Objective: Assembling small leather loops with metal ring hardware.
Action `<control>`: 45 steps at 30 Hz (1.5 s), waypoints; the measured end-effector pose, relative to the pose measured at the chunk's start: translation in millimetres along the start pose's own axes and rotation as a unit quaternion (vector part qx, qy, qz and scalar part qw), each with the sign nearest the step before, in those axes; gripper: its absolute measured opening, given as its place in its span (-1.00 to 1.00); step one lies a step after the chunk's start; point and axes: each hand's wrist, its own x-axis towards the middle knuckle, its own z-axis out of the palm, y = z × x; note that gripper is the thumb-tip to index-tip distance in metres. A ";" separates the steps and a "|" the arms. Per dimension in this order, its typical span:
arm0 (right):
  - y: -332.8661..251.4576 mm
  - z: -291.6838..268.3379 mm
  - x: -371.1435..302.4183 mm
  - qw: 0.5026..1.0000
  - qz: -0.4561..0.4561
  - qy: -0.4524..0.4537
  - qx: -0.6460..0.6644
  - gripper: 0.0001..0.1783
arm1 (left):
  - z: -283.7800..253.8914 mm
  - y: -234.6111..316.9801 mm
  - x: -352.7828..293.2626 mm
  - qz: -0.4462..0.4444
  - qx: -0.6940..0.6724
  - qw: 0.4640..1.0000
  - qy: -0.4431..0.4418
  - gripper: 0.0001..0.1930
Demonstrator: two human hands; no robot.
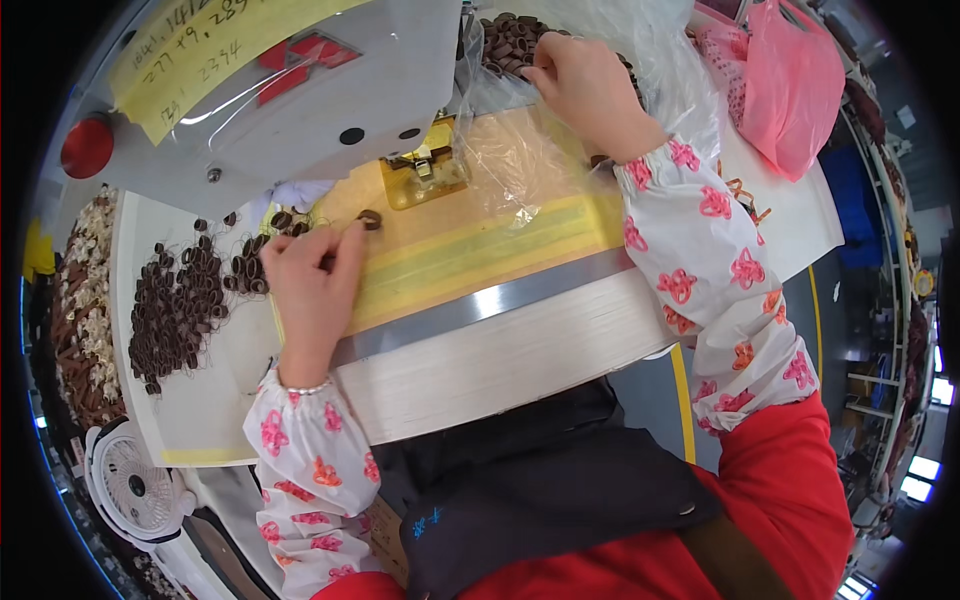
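Observation:
My left hand (313,285) is closed near the left side of the sewing machine's plate, a small brown loop (371,218) at its fingertips. Another dark bit shows between the fingers, too small to name. Up at the right, my right hand (590,90) reaches into a clear plastic bag (665,55), its fingers pinched at a heap of brown loops (508,45). Whatever lies between those fingertips is hidden. The machine's presser foot (424,170) and metal plate stand between my two hands.
The grey sewing machine head (300,125) covers the upper left. Many thread-linked brown loops (175,310) lie on the table to the left. A pink bag (790,90) sits at the far right. A metal strip (490,300) crosses the table near its front edge. A white fan (135,485) stands lower left.

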 end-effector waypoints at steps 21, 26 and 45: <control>-4.7 2.6 9.4 0.991 -0.077 -0.041 0.105 -0.77 | 44.8 25.6 26.5 0.011 0.020 1.000 0.017 -0.73; -67.0 -5.9 -27.8 0.772 0.113 -0.271 0.564 -0.80 | 34.9 22.8 23.2 -0.080 -0.065 0.994 -0.039 -0.85; -96.7 18.1 -56.1 0.940 -0.236 0.011 0.247 -0.75 | 21.8 28.5 27.6 -0.131 -0.297 0.931 -0.165 -0.81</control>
